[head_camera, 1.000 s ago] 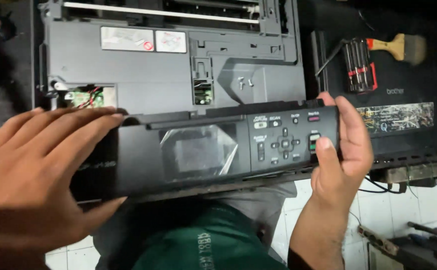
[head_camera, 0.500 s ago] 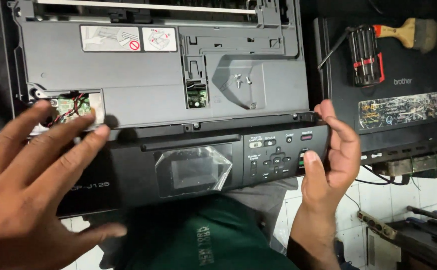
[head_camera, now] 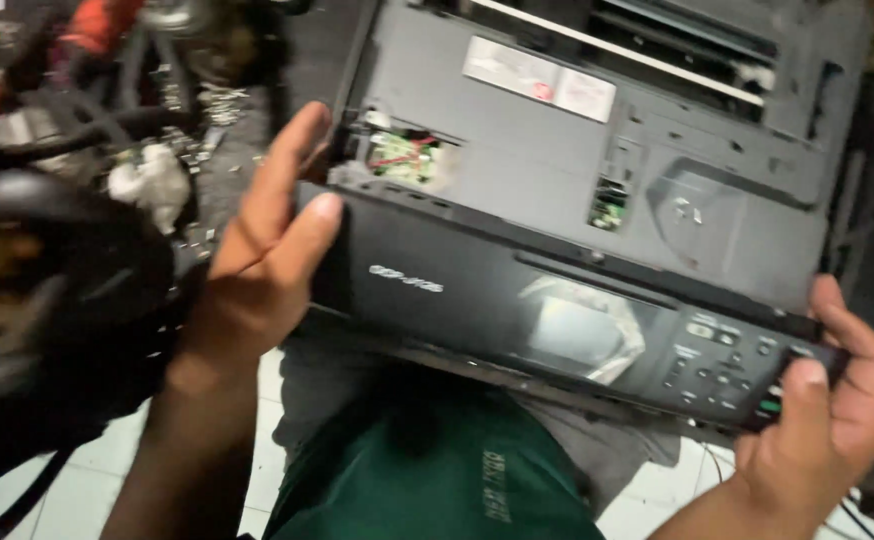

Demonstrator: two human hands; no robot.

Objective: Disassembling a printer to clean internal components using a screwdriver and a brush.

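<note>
We grip the printer's control panel at both ends.
Our left hand (head_camera: 257, 265) and right hand (head_camera: 822, 420) curl loosely around the black control panel (head_camera: 557, 315) (tilted, buttons at right), below the grey printer body (head_camera: 597, 130).

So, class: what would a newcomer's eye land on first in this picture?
First, the long black printer control panel slanting across the middle, with the left hand at one end and the right hand at the buttoned end. Behind it lies the opened grey printer body, a small green circuit board exposed near its left corner.
</note>
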